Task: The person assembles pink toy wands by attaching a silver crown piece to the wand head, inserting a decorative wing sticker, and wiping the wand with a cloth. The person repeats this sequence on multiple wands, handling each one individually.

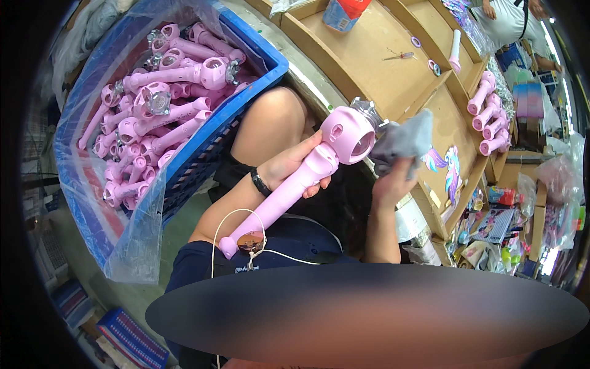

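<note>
My left hand (290, 163) is wrapped round a pink toy wand (278, 200) just below its round head. The wand slants across my lap, its handle end down by my left forearm and its silver crown-like tip up to the right. Clear windows show in the head. In my right hand (392, 187) is a crumpled grey cloth (405, 140), close beside the wand's silver tip. I cannot tell whether the cloth touches the tip. On my left, a blue plastic crate (255, 83) lined with clear plastic holds many similar pink wands (166, 120).
A cardboard-divided workbench (393, 80) spans ahead and right, bearing a screwdriver (402, 56), a red-and-blue container (344, 15) and purple-teal decorations (453, 169). Several pink handles (490, 114) lie at its right edge. Another person (507, 21) stands at the far right.
</note>
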`<state>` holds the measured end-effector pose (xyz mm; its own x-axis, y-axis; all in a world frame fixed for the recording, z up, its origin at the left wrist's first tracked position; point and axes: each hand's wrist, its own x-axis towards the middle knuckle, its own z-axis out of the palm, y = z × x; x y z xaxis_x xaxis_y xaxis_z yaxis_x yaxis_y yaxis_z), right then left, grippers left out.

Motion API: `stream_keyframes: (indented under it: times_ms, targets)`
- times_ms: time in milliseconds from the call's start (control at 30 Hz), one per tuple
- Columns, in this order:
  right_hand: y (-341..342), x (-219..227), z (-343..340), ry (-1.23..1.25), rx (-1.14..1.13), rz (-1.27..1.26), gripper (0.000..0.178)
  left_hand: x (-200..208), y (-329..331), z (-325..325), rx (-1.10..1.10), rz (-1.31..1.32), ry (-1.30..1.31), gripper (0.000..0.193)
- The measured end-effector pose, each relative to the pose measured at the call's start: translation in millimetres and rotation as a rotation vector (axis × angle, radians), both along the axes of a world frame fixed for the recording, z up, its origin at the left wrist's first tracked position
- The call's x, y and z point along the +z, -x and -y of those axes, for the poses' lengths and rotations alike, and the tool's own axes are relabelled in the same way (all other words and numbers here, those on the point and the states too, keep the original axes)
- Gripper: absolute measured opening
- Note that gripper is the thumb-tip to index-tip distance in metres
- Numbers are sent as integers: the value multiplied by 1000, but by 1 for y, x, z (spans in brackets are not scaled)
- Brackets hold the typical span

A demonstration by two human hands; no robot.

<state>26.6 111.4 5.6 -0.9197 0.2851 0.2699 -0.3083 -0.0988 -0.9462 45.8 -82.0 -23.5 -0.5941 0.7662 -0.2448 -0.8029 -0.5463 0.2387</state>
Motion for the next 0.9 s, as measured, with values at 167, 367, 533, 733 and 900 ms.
stream_keyframes:
  times_ms: [167,367,533,733,900]
  targets:
    - [-17,-23,-5,-1077,225,-527,33,3,-5,3,31,76,-84,65]
    - [-32,-42,-22,-266,102,96,33,12,-1,20,44,-46,-120,65]
    - [-20,-15,-26,457,-21,246,37,12,7,13,45,-46,80,62]
    - [-15,13,23,-1338,143,-538,38,8,-11,2,22,-505,688,37]
    - [25,21,25,-952,180,-477,23,12,-21,-2,120,-335,646,38]
